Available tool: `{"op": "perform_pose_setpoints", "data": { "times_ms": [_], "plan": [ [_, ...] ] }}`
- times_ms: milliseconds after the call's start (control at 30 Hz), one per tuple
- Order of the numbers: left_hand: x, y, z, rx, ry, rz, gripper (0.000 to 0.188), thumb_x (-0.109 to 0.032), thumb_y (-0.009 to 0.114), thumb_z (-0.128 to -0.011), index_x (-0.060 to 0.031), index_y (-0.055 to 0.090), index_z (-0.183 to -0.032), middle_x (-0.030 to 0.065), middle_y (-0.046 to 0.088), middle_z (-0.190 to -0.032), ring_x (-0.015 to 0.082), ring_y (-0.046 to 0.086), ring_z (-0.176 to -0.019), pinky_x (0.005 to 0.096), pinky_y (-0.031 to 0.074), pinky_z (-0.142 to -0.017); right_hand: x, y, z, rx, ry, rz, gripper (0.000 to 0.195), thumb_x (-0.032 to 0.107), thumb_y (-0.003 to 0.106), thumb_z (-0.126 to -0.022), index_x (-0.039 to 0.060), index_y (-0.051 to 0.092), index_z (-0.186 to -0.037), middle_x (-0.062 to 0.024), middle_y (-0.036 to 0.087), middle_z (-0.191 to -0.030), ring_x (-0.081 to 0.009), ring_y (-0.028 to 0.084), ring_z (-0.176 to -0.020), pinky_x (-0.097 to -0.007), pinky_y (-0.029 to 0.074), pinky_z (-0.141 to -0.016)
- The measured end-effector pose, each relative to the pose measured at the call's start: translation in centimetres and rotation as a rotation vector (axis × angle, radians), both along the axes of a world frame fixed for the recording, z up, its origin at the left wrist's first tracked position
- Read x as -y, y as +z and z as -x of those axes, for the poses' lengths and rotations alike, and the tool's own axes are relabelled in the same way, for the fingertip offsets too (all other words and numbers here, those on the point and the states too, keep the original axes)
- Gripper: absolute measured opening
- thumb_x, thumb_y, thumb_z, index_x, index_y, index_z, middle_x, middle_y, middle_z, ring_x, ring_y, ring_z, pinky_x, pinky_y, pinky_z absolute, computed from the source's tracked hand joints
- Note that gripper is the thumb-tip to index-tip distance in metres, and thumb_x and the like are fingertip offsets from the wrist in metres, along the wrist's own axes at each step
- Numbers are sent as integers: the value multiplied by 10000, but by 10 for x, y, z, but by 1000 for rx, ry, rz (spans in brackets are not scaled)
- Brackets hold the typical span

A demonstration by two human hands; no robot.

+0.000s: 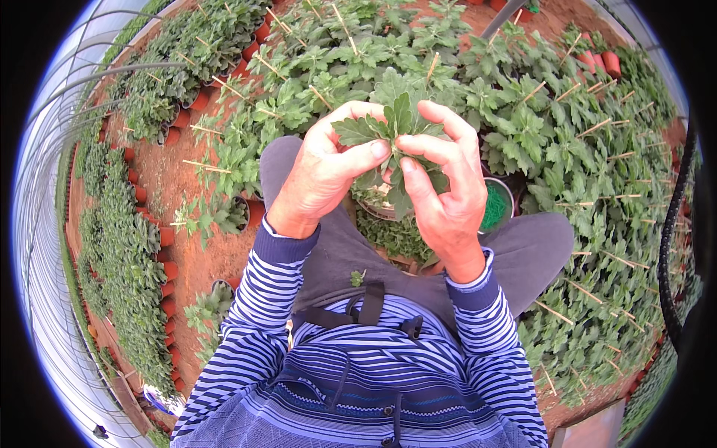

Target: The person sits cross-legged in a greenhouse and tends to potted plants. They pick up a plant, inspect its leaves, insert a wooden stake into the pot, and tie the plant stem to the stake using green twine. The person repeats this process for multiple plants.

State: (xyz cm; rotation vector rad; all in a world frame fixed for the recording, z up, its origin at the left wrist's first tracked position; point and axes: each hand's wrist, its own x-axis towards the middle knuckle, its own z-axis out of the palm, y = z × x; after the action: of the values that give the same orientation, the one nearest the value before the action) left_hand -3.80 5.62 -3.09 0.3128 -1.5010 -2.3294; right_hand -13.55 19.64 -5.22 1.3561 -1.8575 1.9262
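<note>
A leafy green plant shoot (401, 115) with lobed leaves stands between my two hands, in front of my chest. My left hand (341, 162) is at its left side, thumb on the leaves near the centre and the fingers curled behind them. From the right, my right hand (448, 179) pinches at the shoot's centre with thumb and index finger, its other fingers bent. Below the hands, partly hidden, is a round pot (381, 210), with a heap of loose green leaves (400, 238) beneath it. A small leaf sprig (357, 278) lies on my lap.
Potted leafy plants with thin wooden sticks (594, 127) crowd the front and right. A round container of green strands (496, 205) stands by my right knee. Rows of red-brown pots (167, 236) line the bare soil (168, 179) at left. A black braided cord (672, 241) hangs far right.
</note>
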Motion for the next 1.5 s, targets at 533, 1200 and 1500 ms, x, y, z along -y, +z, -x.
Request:
{"op": "perform_pose_setpoints", "data": {
  "times_ms": [533, 1200, 1500],
  "plan": [
    [19, -6, -13, -12, 639, 494, 283, -54, 587, -953, 0, 579, -1230, 83, 645, -1114, 120, 638, -908, 268, 554, -735, -27, -33, 29, 588, -223, 95, 198, 74, 575, -979, -4, 619, -1156, -91, 649, -1145, -125, 615, -1008, -256, 500, -845],
    [-25, -119, -3, 517, -29, 11, 147, -105, 631, -923, -2, 582, -1016, 78, 649, -875, 140, 640, -687, 264, 541, -585, -28, -179, 109, -454, -368, -638, 272, 104, 557, -898, 18, 673, -1129, -148, 653, -1070, -257, 608, -887, -361, 481, -804],
    [-25, -124, -4, 461, 179, 426, 217, -128, 649, -912, 19, 597, -1064, 59, 641, -888, 110, 616, -742, 273, 534, -651, -27, -160, 90, -235, -411, -574, 264, 69, 553, -909, -20, 657, -1135, -95, 671, -868, -203, 618, -774, -354, 473, -707]
  ]
}}
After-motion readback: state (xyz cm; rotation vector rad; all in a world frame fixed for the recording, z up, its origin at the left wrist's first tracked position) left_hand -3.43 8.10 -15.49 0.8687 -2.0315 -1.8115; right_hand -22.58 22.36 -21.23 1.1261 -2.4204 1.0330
